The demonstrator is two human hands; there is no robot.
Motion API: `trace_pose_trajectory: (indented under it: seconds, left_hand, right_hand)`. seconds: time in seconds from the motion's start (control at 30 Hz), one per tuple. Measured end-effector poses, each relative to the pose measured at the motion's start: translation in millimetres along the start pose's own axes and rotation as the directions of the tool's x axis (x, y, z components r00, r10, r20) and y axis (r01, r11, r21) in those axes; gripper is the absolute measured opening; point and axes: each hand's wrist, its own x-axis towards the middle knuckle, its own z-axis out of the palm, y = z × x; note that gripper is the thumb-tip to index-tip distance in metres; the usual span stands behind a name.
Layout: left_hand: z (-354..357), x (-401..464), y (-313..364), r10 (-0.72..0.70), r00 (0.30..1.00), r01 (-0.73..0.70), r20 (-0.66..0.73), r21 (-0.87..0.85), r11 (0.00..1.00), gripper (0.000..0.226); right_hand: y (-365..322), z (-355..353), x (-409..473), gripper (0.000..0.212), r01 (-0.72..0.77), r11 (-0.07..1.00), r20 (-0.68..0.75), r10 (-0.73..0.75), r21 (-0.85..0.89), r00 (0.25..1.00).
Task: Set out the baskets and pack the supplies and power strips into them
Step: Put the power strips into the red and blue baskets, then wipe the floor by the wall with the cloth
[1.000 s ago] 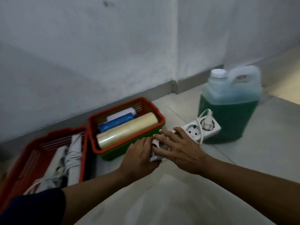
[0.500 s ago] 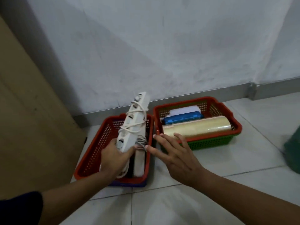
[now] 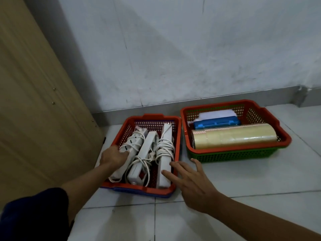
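A red basket [image 3: 176, 153] nested in a blue one stands on the tiled floor by the wall. Three white power strips with wound cords lie in it. My left hand [image 3: 113, 156] grips the leftmost power strip [image 3: 129, 148], which rests inside the basket. The middle strip [image 3: 145, 153] and the right strip [image 3: 165, 153] lie beside it. My right hand [image 3: 189, 180] hovers with spread fingers over the basket's front right corner, holding nothing. To the right, a red basket [image 3: 284, 136] nested in a green one holds a sleeve of clear tape rolls [image 3: 234, 137], a blue box [image 3: 217, 123] and white paper [image 3: 215, 114].
A tan wooden panel [image 3: 34, 101] rises at the left, close to the left basket. The grey wall with a metal skirting [image 3: 208, 100] runs behind both baskets. Pale floor tiles [image 3: 225, 214] stretch in front and to the right.
My left hand has carried a white power strip from beside the green jug and laid it into the left basket. My right hand followed to that basket's front corner. The view swung left.
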Motion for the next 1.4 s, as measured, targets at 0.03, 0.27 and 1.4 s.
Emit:
trace_pose_trajectory:
  seconds: [0.03,0.27,1.4]
  left_hand:
    - [2,3,2,0.019,1.000,-0.020,0.008,0.014,1.000,0.048]
    - [26,-35,85,0.259,0.962,-0.251,-0.089,0.091,0.964,0.049]
    - [59,-314,623,0.597,0.346,-0.872,0.723,0.012,0.490,0.077]
  right_hand:
    - [0,3,0,0.098,0.008,1.000,0.020,-0.008,-0.001,1.000]
    - [23,-13,-19,0.083,-0.042,0.999,0.123,0.039,0.019,0.992]
    - [431,-280,-269,0.036,-0.710,0.684,0.631,0.629,-0.170,0.454]
